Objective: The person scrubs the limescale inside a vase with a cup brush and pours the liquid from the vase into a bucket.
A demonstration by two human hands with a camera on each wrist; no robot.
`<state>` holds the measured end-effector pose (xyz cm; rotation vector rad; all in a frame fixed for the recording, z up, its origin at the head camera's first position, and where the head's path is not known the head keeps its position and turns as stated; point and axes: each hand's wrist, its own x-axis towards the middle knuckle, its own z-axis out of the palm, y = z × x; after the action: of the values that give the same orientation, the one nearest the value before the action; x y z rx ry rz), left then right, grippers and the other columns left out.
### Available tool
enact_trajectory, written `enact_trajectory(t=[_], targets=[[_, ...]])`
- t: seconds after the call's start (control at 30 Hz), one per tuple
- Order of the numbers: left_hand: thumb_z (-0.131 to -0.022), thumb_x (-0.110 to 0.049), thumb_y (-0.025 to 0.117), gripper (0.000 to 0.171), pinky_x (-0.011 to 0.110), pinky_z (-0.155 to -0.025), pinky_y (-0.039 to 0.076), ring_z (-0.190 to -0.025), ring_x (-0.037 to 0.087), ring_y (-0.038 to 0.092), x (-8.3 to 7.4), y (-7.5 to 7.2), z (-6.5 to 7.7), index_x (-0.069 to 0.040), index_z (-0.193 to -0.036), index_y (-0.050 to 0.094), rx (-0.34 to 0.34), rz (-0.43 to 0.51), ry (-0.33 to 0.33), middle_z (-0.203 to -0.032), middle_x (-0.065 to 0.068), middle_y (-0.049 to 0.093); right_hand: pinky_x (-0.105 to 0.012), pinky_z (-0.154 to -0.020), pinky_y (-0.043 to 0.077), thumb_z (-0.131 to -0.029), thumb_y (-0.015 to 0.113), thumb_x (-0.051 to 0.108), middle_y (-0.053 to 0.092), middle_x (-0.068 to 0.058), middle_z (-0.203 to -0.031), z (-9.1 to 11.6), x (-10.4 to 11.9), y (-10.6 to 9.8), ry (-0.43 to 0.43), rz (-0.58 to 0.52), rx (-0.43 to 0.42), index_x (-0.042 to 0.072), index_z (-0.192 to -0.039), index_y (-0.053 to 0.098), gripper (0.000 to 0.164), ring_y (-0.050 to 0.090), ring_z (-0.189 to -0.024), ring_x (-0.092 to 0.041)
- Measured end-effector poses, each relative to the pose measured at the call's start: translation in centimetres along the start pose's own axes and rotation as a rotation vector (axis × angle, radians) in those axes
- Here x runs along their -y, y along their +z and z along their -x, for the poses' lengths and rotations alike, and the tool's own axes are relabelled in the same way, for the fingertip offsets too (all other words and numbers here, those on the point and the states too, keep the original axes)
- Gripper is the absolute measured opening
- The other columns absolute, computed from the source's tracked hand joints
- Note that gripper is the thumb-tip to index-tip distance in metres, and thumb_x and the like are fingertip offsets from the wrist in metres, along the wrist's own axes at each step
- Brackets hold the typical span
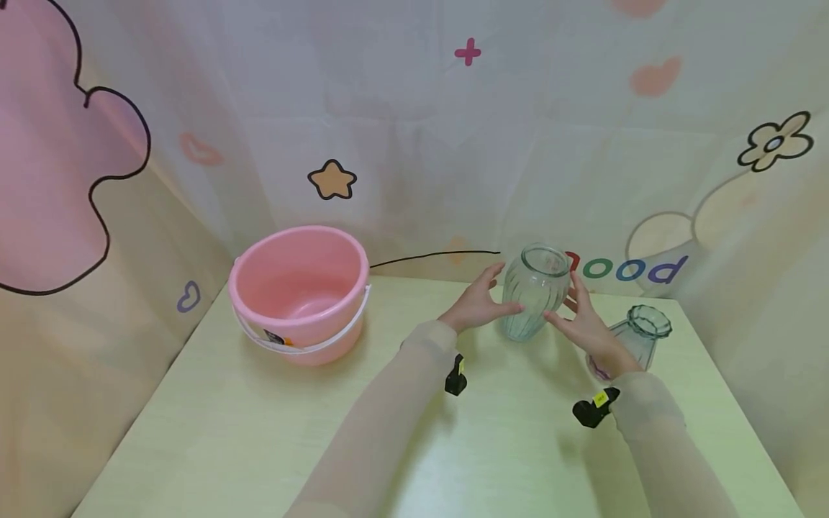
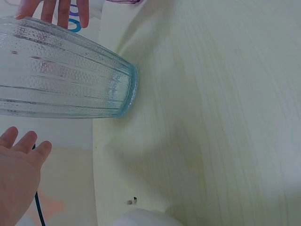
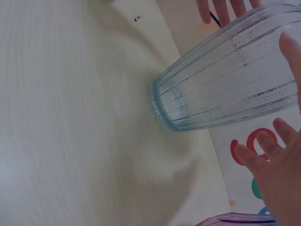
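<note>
- And here, near the table's (image 1: 505, 446) far edge, right of centre, the ribbed glass vase (image 1: 532, 298) is seen upright, mouth up, framed by 2 hands!
- The left hand (image 1: 476, 303) is held wide on the vase's left side; its thumb is laid across the glass's outline in the head view, while 3 fingertips are shown clear of it in the left wrist view.
- The right hand (image 1: 586, 324) is spread wide opposite, thumb in front; 3 fingertips are shown apart from the glass in the right wrist view. Whether either thumb is pressed to it cannot be told.
- Just behind the right wrist, a 2nd vase (image 1: 637, 344) with a ruffled rim is partly hidden.
- Over at the left, well apart, the pink bucket (image 1: 298, 273) is set on the table, its white handle (image 1: 291, 351) lowered against the front.
- All is backed by a printed curtain (image 1: 414, 187).
</note>
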<state>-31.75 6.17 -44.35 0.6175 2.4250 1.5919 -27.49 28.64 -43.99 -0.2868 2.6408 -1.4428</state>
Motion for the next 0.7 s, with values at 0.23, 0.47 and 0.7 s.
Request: enact_trajectory(t=[0.23,0.47,0.7], targets=[[-0.074,-0.045,0.07,0.093,0.05,-0.097,0.033,-0.13,0.021,0.025,-0.2,0.4,-0.7,-0.027,-0.144,0.011,0.046,0.019,-0.001,-0.147,-0.006,0.02,-0.064,-0.096,0.023,-0.089,0.055,0.035,-0.007,-0.025,-0.147,-0.4,0.2,-0.4,0.012,0.006,0.049,0.031,-0.137,-0.026,0.094,0.008,-0.129,-0.047],[-0.073,-0.043,0.071,0.096,0.051,-0.098,0.031,-0.13,0.02,0.024,-0.5,0.8,-0.9,-0.03,-0.144,0.008,0.054,0.046,-0.034,-0.147,-0.007,0.02,-0.067,-0.096,0.018,-0.088,0.053,0.041,-0.011,-0.02,-0.148,-0.9,0.6,-0.9,0.022,0.062,0.079,0.033,-0.135,-0.027,0.093,0.006,-0.13,-0.047],[-0.077,-0.037,0.07,0.091,0.05,-0.098,0.031,-0.128,0.021,0.028,-0.5,1.0,-1.0,-0.026,-0.145,0.009,0.053,0.073,-0.034,-0.147,-0.004,0.022,-0.069,-0.096,0.014,-0.089,0.054,0.036,-0.01,-0.013,-0.15,-1.4,0.4,-0.9,0.01,-0.035,0.119,0.033,-0.139,-0.021,0.09,0.003,-0.131,-0.044]])
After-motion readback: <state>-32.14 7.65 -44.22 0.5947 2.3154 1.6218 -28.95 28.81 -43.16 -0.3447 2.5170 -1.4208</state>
